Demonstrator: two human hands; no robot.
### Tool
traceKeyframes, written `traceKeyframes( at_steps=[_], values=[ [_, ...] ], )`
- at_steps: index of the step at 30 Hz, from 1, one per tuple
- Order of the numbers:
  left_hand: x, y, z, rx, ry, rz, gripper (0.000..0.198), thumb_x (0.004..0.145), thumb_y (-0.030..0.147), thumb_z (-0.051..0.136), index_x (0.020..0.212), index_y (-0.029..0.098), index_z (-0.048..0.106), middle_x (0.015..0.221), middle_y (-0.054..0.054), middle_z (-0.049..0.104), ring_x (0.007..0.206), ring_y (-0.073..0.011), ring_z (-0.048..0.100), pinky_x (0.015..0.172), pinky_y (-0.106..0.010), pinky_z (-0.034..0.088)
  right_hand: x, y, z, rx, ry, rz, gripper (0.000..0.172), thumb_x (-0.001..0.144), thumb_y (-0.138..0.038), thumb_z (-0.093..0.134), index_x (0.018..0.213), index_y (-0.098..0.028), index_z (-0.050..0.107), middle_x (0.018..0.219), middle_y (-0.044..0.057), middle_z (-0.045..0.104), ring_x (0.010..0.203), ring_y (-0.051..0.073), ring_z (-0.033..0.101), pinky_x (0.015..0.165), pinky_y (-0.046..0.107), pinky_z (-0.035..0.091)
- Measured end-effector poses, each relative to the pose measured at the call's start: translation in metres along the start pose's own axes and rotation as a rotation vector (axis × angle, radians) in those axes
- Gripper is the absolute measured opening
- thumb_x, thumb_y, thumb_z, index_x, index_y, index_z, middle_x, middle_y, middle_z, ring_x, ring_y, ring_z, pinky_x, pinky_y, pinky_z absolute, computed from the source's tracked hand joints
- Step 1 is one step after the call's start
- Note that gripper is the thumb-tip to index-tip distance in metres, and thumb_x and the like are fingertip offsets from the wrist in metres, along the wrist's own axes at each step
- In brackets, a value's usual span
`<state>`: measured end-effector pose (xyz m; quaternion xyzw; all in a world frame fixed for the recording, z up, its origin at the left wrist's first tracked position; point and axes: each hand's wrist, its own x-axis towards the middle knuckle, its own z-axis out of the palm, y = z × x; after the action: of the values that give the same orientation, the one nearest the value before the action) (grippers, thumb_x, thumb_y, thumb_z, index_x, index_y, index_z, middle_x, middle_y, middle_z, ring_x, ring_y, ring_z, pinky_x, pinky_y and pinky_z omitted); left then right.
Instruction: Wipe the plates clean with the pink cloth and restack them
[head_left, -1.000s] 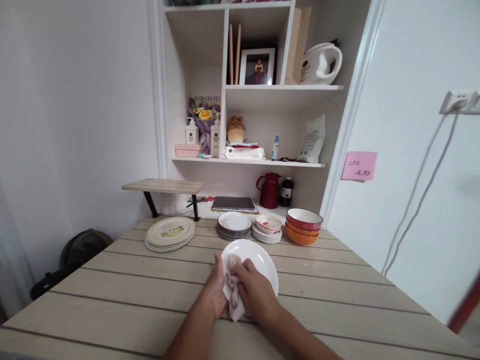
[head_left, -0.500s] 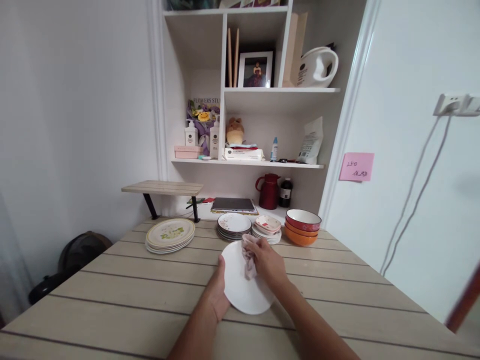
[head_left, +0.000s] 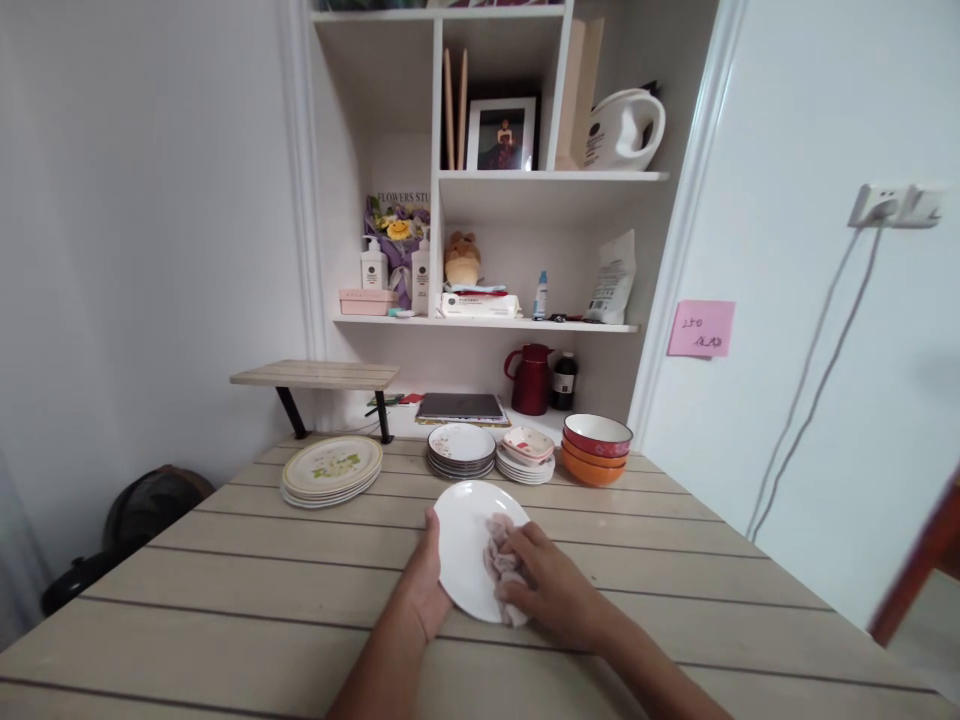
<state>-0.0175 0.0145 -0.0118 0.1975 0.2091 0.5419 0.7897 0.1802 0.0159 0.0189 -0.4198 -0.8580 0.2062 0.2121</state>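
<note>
A round white plate point(head_left: 463, 545) is tilted toward me above the near part of the table. My left hand point(head_left: 424, 580) grips its left edge, thumb along the rim and the other fingers hidden behind it. Against the lower right of the plate's face, my right hand point(head_left: 546, 580) presses a crumpled pale pinkish cloth point(head_left: 501, 550), its fingers closed on the bunched fabric.
Along the back of the slatted table point(head_left: 247, 600) stand stacked cream plates point(head_left: 334, 465), dark-rimmed plates point(head_left: 461, 445), small white plates with patterned dishes point(head_left: 527, 455), and bowls point(head_left: 596, 455). A small raised stand point(head_left: 315, 375) is behind left; a red jug point(head_left: 531, 380) stands under the shelves.
My right hand has slid the cloth from the plate's upper right down to its lower right. My left hand keeps its hold on the left edge. The view has shifted slightly.
</note>
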Motion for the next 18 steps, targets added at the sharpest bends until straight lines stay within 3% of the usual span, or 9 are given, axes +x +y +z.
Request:
traceKeyframes(
  at_steps=[5,10,14,18],
  values=[
    [-0.006,0.001,0.011,-0.001,-0.036,0.017,0.075,0.084,0.065,0.041,0.137,0.014,0.048,0.121,-0.018,0.066,0.115,-0.0320,0.060,0.102,-0.047,0.041,0.022,-0.028,0.028,0.000,0.080,-0.103,0.041,0.073,-0.013,0.059,0.113,-0.024,0.061,0.109,0.006,0.054,0.100,0.020,0.054,0.087,0.028,0.043],
    [-0.006,0.000,0.010,-0.009,0.019,0.062,0.069,0.085,0.061,0.044,0.139,0.019,0.045,0.121,-0.015,0.067,0.114,-0.0291,0.061,0.103,-0.044,0.040,0.067,-0.041,0.028,-0.101,0.253,-0.121,0.041,0.081,-0.016,0.055,0.120,-0.025,0.061,0.124,0.009,0.052,0.114,0.024,0.047,0.092,0.031,0.041],
    [-0.003,-0.001,0.005,-0.027,0.005,0.068,0.069,0.087,0.057,0.047,0.144,0.018,0.039,0.127,-0.016,0.064,0.119,-0.0295,0.058,0.107,-0.044,0.036,0.091,-0.027,0.017,-0.233,0.333,-0.062,0.037,0.083,-0.016,0.053,0.117,-0.025,0.063,0.125,0.009,0.053,0.113,0.024,0.048,0.091,0.031,0.039],
    [-0.002,-0.001,0.002,0.007,0.052,0.027,0.074,0.087,0.055,0.049,0.146,0.012,0.033,0.127,-0.019,0.062,0.120,-0.0308,0.057,0.108,-0.047,0.034,0.079,0.001,0.005,-0.365,0.303,0.049,0.036,0.084,-0.020,0.052,0.119,-0.021,0.060,0.117,0.010,0.057,0.109,0.025,0.049,0.087,0.031,0.039]
  ],
)
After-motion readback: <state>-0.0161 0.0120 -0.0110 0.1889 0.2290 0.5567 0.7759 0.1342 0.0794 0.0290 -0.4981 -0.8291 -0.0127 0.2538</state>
